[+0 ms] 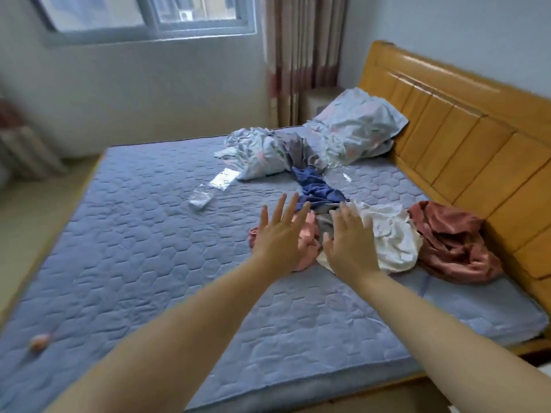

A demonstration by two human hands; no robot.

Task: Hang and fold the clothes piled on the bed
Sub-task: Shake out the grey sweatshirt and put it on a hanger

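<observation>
- Two bare forearms come in from the bottom edge and stretch out over the bed (125, 263), which has a blue quilted mattress top.
- Loads of open mattress on the near and left side; only a small pinkish thing (38, 342) sits by the near-left edge, too blurry to say what it is.
- Left hand (275, 236) has its fingers spread and straight, hovering over or just touching the pink garment (307, 234), gripping nothing.
- Right hand (347, 244) is flat too, fingers straight, palm down on the grey bit of the clothes pile (326, 222), nothing pinched. Can't tell how hard it presses.
- Just right of the hands lies a crumpled white garment (393, 236), then a rust-red one (453, 242) bunched right up against the wooden headboard (465, 150).
- Beyond the fingers a blue garment (316, 186) trails away toward the far side.
- A clear plastic wrapper (213, 186) lies left of that, apart from the clothes.
- Further back, a floral pillow (357, 126) leans on the headboard, with floral bedding (256, 150) heaped beside it near the far edge.
- Window (143, 16) and striped curtain (301, 55) sit behind.
</observation>
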